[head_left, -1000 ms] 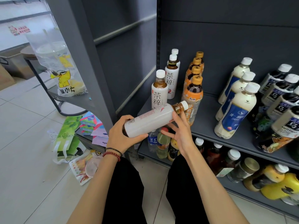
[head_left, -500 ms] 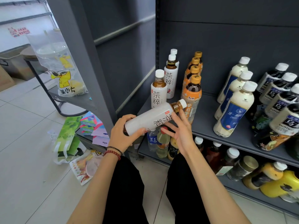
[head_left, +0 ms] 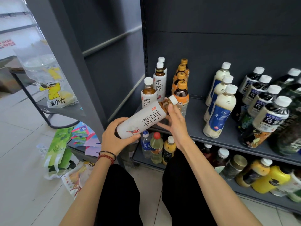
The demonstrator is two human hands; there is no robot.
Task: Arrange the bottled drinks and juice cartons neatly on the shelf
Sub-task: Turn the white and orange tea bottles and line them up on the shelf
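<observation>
I hold a white-labelled tea bottle [head_left: 143, 120] tilted, its white cap pointing up and right toward the shelf. My left hand [head_left: 114, 137] grips its base. My right hand [head_left: 175, 123] holds its neck end, thumb by the cap and fingers under the bottle. Behind it on the grey shelf [head_left: 195, 115] stands a row of matching white tea bottles [head_left: 158, 82], with a row of orange-capped bottles [head_left: 181, 88] beside them. Milky bottles with blue labels [head_left: 219, 111] and dark tea bottles [head_left: 267, 115] stand farther right.
The lower shelf [head_left: 260, 198] carries water, juice and yellow bottles. Green cartons [head_left: 57, 149] and packets lie on the floor at left. A table leg [head_left: 37, 108] and a plastic bag [head_left: 52, 90] sit beyond the shelf's side panel [head_left: 70, 62].
The bottle has been turned in my hands, so the printed front of its label now faces me. It also sits tilted a little steeper toward the shelf.
</observation>
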